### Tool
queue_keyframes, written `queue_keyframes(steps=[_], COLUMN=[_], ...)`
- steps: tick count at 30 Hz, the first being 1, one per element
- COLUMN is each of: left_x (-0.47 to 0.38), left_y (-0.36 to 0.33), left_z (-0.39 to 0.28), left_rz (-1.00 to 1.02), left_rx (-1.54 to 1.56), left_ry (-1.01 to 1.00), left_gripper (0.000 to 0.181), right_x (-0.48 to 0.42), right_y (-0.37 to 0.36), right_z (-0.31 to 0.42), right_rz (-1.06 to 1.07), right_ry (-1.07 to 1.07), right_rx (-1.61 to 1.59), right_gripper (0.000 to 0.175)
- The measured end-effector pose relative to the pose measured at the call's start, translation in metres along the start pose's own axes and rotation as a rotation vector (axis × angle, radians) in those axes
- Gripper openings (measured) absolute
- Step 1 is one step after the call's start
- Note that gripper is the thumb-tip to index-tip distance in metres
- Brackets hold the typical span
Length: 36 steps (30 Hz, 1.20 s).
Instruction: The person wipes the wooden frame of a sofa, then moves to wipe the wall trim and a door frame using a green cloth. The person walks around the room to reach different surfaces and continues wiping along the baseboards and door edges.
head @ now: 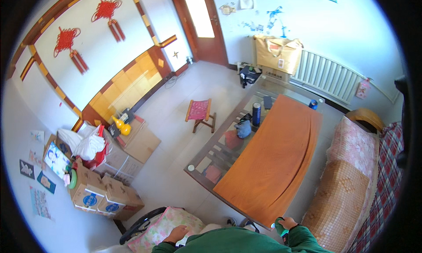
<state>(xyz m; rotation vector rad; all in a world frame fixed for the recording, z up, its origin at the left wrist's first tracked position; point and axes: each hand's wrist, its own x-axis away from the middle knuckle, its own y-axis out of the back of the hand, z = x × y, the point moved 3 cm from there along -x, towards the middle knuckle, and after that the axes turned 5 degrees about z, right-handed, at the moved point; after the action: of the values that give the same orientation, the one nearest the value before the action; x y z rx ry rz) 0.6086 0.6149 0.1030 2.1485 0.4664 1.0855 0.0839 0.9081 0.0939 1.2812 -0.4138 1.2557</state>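
My right hand [288, 223] holds a bunched green cloth [281, 227] beside the near corner of a glass-topped coffee table [202, 178]. A large orange-brown wooden board [263, 160] with a curved groove along its right side lies on the glass. Over a floral cushion [184, 217] on a dark-framed chair [142, 225] is my left hand [178, 234]; its fingers are too small to read clearly. Left of the board, a dark blue bottle [256, 114] stands upright near a blue-grey bundle [244, 129] and a dark flat phone-like object [267, 102].
A folding stool [199, 110] stands on the floor left of the table. Cardboard boxes [89, 190] are stacked along the left wall. To the right is a sofa with a tiled mat [339, 190]. Behind the table are a radiator [324, 75] and a large tan bag [277, 55].
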Motion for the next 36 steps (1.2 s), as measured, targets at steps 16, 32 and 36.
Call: queue_keyframes(steps=[16,32,36], left_x=[0.012,0.054,0.031], left_y=[-0.009,0.080,0.128], left_z=[0.147,0.234,0.240], left_rz=[0.195,-0.258,-0.379], left_rx=[0.356,0.882,0.950], left_ry=[0.379,0.740,0.763], left_gripper=[0.054,0.059,0.061], right_x=[-0.074,-0.212,-0.268], right_y=[0.028,-0.052,-0.033], right_z=[0.275,0.615,0.645], right_rz=[0.110,0.292,0.320], right_ry=[0.240,0.616,0.466], right_rx=[0.239,0.752,0.885], right_gripper=[0.055,0.045,0.054])
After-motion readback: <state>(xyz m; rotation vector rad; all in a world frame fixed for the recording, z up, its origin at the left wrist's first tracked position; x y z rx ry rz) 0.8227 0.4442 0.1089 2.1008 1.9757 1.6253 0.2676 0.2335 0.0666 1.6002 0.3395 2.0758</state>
